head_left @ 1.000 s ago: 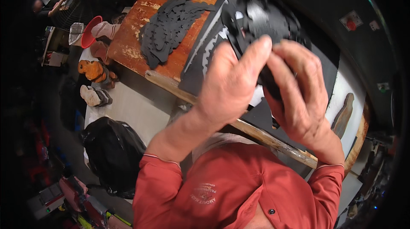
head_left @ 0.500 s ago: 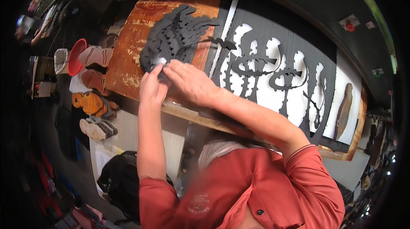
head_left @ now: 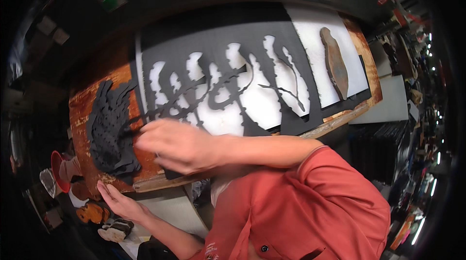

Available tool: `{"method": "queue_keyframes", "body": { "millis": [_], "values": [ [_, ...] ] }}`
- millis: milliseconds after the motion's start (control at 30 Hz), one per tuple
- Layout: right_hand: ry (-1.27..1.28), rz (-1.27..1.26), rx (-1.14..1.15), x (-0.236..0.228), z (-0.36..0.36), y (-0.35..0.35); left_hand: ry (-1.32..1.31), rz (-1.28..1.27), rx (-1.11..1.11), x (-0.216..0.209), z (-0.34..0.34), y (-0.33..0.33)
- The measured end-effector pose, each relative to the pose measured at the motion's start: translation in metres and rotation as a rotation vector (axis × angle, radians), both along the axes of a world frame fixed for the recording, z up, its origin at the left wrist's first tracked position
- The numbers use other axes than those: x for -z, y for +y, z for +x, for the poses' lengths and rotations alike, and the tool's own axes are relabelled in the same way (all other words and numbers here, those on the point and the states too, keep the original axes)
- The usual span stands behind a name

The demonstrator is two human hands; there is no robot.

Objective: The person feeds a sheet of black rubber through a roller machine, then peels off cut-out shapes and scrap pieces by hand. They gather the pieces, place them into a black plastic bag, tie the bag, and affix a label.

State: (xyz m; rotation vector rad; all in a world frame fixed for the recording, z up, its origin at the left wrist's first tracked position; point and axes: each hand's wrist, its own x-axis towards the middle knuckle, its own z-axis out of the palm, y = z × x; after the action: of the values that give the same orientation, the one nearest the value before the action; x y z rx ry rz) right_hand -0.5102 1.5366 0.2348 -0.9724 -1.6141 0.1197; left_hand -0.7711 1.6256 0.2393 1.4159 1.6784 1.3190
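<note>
Towards the left end of the worn orange-brown tabletop [head_left: 146, 162], a loose heap of black notched pieces [head_left: 110, 138], overlapping, close to the wooden front rail [head_left: 167, 182]. Just beside the heap, on its right and above the front of the tabletop, the right hand [head_left: 175, 146], blurred, fingers bent and pointing left; cannot tell how far open its grip, or whether closed on anything. Lower, just off the front edge and below the heap, the left hand [head_left: 119, 203], grip flat and unfolded, fingers straight, nothing in the palm. Right of the heap, a black sheet [head_left: 208, 32] with a row of scalloped cutouts and white in the gaps. Across the cutouts, thin curved black strips [head_left: 284, 91]. Farther right, on a white panel [head_left: 313, 22], a long brown piece with rounded ends [head_left: 336, 66], well apart from both hands. Beyond the tabletop's left end, lower down, a red bowl [head_left: 57, 170] and an orange-brown stack [head_left: 94, 213].
</note>
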Motion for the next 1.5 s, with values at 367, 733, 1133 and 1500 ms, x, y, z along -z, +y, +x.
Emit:
{"method": "queue_keyframes", "body": {
  "millis": [367, 733, 1133, 1500],
  "values": [
    [-0.253, -0.889, 1.407, 0.049, 0.304, -0.337, 0.369, 0.306, 1.737, 0.045, 0.298, -0.226],
    [-0.074, -0.868, 1.230, 0.081, 0.336, -0.377, 0.452, 0.576, 1.671, 0.060, 0.349, -0.281],
    [-0.068, -0.843, 1.192, 0.085, 0.342, -0.378, 0.400, 0.020, 1.940, 0.017, 0.293, -0.367],
    [-0.011, -0.827, 1.214, 0.079, 0.341, -0.379, 0.437, -0.403, 2.412, -0.023, 0.336, -0.276]
  ]
}}
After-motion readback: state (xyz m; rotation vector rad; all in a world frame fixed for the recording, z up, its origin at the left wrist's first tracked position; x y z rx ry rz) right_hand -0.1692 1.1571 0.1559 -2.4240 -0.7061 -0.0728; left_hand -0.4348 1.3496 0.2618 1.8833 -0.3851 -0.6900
